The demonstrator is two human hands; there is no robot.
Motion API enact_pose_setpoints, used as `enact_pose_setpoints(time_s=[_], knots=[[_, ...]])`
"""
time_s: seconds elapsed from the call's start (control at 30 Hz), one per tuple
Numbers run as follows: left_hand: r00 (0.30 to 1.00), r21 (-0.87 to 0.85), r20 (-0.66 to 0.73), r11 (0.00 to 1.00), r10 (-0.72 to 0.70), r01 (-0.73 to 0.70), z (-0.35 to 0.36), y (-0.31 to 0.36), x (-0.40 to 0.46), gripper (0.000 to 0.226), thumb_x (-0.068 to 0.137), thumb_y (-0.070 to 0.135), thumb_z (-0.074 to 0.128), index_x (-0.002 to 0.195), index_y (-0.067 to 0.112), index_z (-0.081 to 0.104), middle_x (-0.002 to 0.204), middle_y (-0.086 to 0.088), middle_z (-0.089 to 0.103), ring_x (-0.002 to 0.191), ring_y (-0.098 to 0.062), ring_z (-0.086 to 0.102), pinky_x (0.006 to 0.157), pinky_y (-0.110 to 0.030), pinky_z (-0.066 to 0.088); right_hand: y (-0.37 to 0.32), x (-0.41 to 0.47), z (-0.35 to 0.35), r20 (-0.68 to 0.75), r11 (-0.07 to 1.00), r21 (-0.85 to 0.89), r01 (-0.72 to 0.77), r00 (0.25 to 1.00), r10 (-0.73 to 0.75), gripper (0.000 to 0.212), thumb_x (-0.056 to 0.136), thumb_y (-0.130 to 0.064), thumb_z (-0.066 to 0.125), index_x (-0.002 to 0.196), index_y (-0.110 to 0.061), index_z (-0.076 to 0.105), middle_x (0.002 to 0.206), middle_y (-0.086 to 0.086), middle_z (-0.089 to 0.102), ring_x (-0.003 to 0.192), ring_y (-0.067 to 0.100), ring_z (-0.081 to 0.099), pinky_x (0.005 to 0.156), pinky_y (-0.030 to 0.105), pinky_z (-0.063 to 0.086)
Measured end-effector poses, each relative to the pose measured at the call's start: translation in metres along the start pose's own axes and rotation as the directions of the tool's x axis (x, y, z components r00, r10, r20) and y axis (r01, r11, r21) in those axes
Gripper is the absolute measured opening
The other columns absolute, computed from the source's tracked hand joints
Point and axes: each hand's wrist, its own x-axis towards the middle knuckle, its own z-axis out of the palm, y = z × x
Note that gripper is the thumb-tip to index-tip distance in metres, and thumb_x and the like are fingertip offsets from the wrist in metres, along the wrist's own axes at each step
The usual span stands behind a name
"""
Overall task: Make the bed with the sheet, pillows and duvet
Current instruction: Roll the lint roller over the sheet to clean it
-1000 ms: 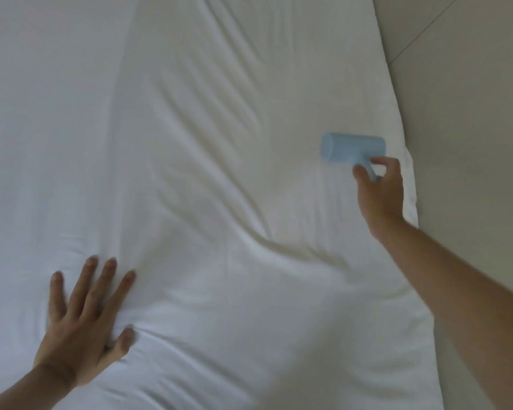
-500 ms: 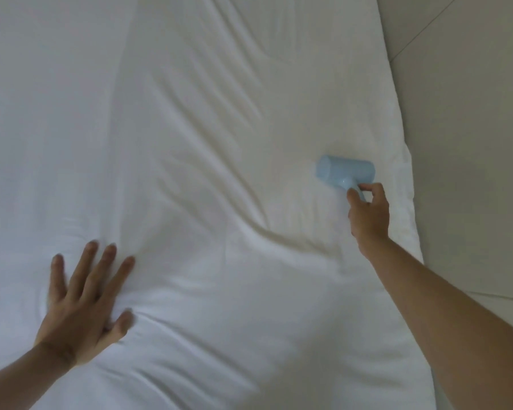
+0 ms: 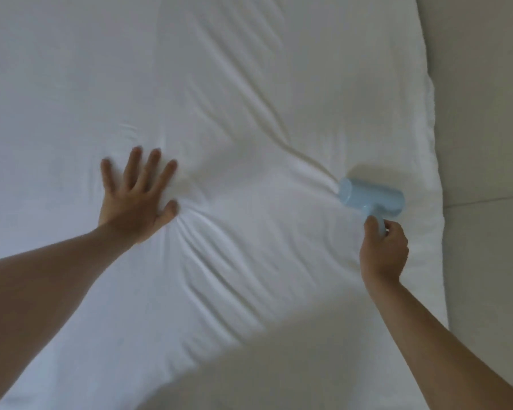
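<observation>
- Reaching in from the near edge on both sides, forearms crossing the white sheet (image 3: 249,99) spread over the bed.
- Gripping the short handle of a pale blue roller (image 3: 370,197) with the right hand (image 3: 384,253), fingers and thumb curling round the stem, handle end hiding inside the fist.
- Lying just beyond those fingers, roller drum touching the sheet near the bed's right edge, long axis running across the bed, left to right, square to the handle.
- Pressing flat with the left hand (image 3: 137,199), fingers spreading wide and straight, holding nothing, pinning the cloth well to the left of the roller.
- Fanning out between the two hands, creases bunching at the left thumb and running toward the drum; one sharp fold ending at the drum's left end.
- Judging the coming stroke: probably rolling at right angles to the drum's axis, away toward the far, diagonally creased cloth, right hand being the nearer one to those folds.
- Showing beyond the right edge, beige floor (image 3: 486,143); no pillows or duvet in view.
</observation>
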Motion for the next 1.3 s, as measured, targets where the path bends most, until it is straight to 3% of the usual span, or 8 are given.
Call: enact_pose_setpoints(time_s=[0.13, 0.3, 0.37, 0.53, 0.67, 0.8, 0.93, 1.3], knots=[[0.95, -0.008, 0.166, 0.963, -0.263, 0.269, -0.009, 0.022, -0.044, 0.071, 0.098, 0.058, 0.013, 0.155, 0.028, -0.018, 0.164, -0.004, -0.02, 0.15, -0.038, -0.012, 0.114, -0.07, 0.007, 0.005, -0.111, -0.008, -0.08, 0.993, 0.121, 0.001, 0.997, 0.009, 0.037, 0.098, -0.03, 0.053, 0.104, 0.005, 0.062, 0.084, 0.003, 0.056, 0.075, 0.02, 0.049, 0.062, 0.022, 0.027], [0.982, -0.097, 0.188, 0.994, -0.03, 0.049, -0.012, 0.002, -0.153, 0.071, 0.096, 0.052, 0.041, 0.156, 0.017, 0.026, 0.164, -0.011, 0.017, 0.149, -0.037, 0.019, 0.104, -0.068, 0.029, -0.01, -0.234, 0.004, 0.112, 0.977, 0.208, 0.049, 0.991, -0.074, 0.055, 0.088, -0.053, 0.045, 0.1, -0.005, 0.067, 0.068, -0.007, 0.056, 0.056, 0.008, 0.051, 0.051, 0.013, 0.034], [0.979, -0.079, 0.204, 0.996, -0.012, 0.029, -0.007, -0.033, -0.179, 0.076, 0.091, 0.058, 0.036, 0.155, 0.018, 0.029, 0.162, -0.013, 0.022, 0.147, -0.041, 0.022, 0.1, -0.072, 0.031, -0.03, -0.254, 0.016, 0.177, 0.973, 0.219, 0.072, 0.978, -0.112, 0.061, 0.085, -0.059, 0.04, 0.101, -0.007, 0.068, 0.067, -0.004, 0.06, 0.057, 0.015, 0.055, 0.052, 0.025, 0.036], [0.824, -0.135, 0.394, 0.861, -0.406, 0.49, 0.005, -0.128, -0.195, 0.109, 0.073, 0.085, 0.037, 0.158, 0.03, -0.004, 0.165, -0.011, -0.007, 0.147, -0.047, 0.001, 0.104, -0.074, 0.024, -0.118, -0.224, 0.071, 0.267, 0.972, 0.205, 0.111, 0.95, -0.165, 0.041, 0.089, -0.041, 0.051, 0.117, -0.012, 0.058, 0.094, 0.009, 0.069, 0.09, 0.034, 0.066, 0.067, 0.03, 0.037], [0.797, -0.155, 0.5, 0.871, -0.337, 0.466, 0.018, -0.157, -0.189, 0.12, 0.071, 0.083, 0.05, 0.154, 0.027, -0.016, 0.161, -0.01, -0.019, 0.144, -0.052, -0.008, 0.102, -0.073, 0.027, -0.213, -0.164, 0.124, 0.286, 0.958, 0.279, 0.068, 0.946, -0.151, 0.028, 0.095, -0.022, 0.053, 0.121, -0.011, 0.052, 0.101, 0.007, 0.064, 0.102, 0.032, 0.061, 0.076, 0.032, 0.039], [0.794, -0.022, 0.443, 0.881, -0.416, 0.473, 0.029, -0.135, -0.184, 0.121, 0.079, 0.072, 0.056, 0.154, 0.011, -0.017, 0.158, -0.029, -0.016, 0.14, -0.064, -0.003, 0.1, -0.077, 0.029, -0.262, -0.122, 0.17, 0.329, 0.949, 0.315, 0.01, 0.937, -0.119, 0.015, 0.092, -0.026, 0.05, 0.106, -0.021, 0.046, 0.082, -0.006, 0.051, 0.083, 0.026, 0.057, 0.067, 0.039, 0.047], [0.783, 0.007, 0.452, 0.88, -0.427, 0.476, 0.022, -0.126, -0.173, 0.126, 0.079, 0.071, 0.058, 0.152, 0.0, -0.017, 0.154, -0.039, -0.01, 0.135, -0.069, 0.006, 0.101, -0.076, 0.029, -0.236, -0.133, 0.18, 0.369, 0.98, 0.198, -0.033, 0.928, -0.043, 0.013, 0.091, -0.027, 0.047, 0.104, -0.024, 0.048, 0.089, 0.008, 0.057, 0.057, 0.017, 0.048, 0.042, 0.025, 0.035], [0.755, -0.135, 0.486, 0.816, -0.439, 0.562, 0.028, -0.122, -0.172, 0.13, 0.078, 0.069, 0.062, 0.151, -0.001, -0.02, 0.152, -0.042, -0.013, 0.135, -0.071, 0.001, 0.101, -0.079, 0.023, -0.142, -0.259, 0.095, 0.456, 0.965, 0.141, -0.222, 0.88, 0.135, 0.023, 0.096, -0.022, 0.051, 0.118, -0.027, 0.053, 0.071, 0.008, 0.056, 0.035, 0.011, 0.039, 0.036, 0.021, 0.03]])
